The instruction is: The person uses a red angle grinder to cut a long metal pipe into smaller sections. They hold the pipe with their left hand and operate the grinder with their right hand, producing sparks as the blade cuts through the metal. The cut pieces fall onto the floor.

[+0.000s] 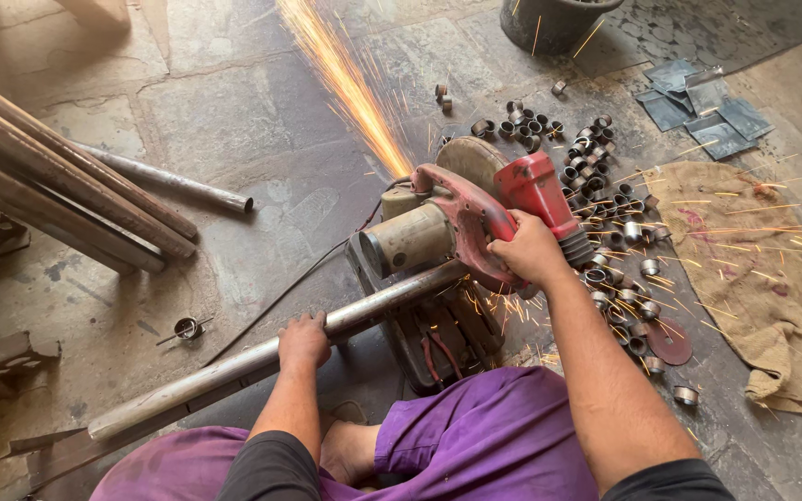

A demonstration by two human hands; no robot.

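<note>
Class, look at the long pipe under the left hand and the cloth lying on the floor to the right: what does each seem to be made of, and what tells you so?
Pipe: likely steel, dull grey and rust-streaked; sparks fly where the saw cuts it. Cloth: apparently coarse woven burlap, tan, frayed and stained.

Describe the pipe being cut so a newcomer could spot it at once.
Start at the red chop saw throwing sparks. The long grey pipe runs from under it towards lower left, gripped by the left hand. Unlike the pipes stacked at left, it is held.
</note>
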